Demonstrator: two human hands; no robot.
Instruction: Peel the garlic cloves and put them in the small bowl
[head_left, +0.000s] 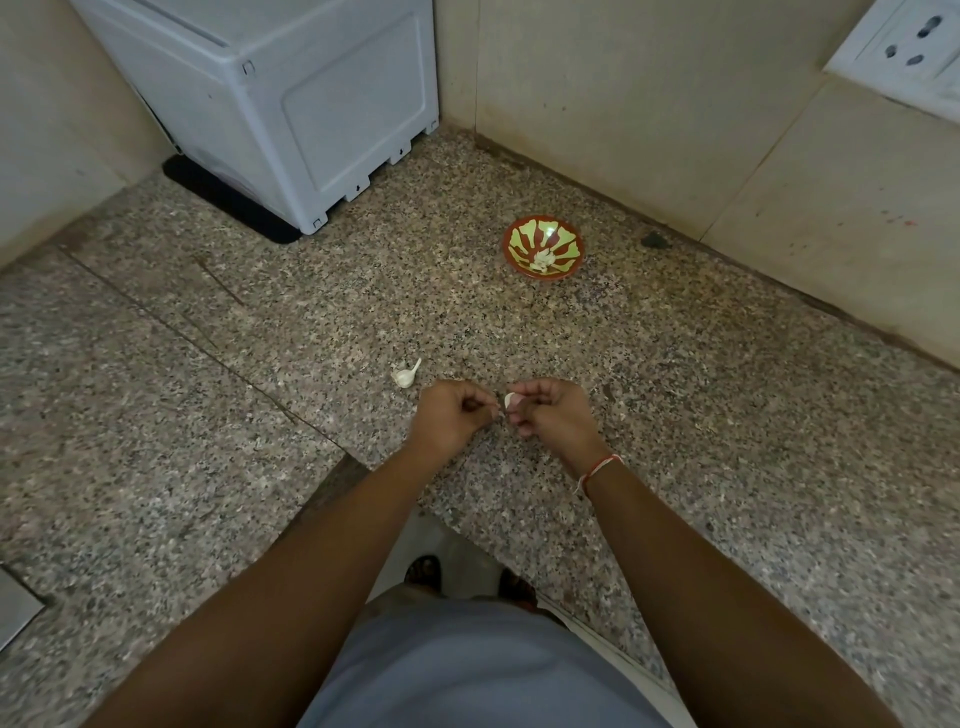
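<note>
Speckled granite counter (675, 415): small bowl (543, 247), garlic piece (405, 375), white appliance (291, 104).

Small bowl (543, 248) behind hands, garlic (405, 374) left.

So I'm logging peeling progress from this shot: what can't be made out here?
- Head view: how much skin remains on the clove; the right hand covers most of it.
- What the left hand pinches: hidden by its curled fingers.
- Count of cloves in the small bowl: too small.
</note>
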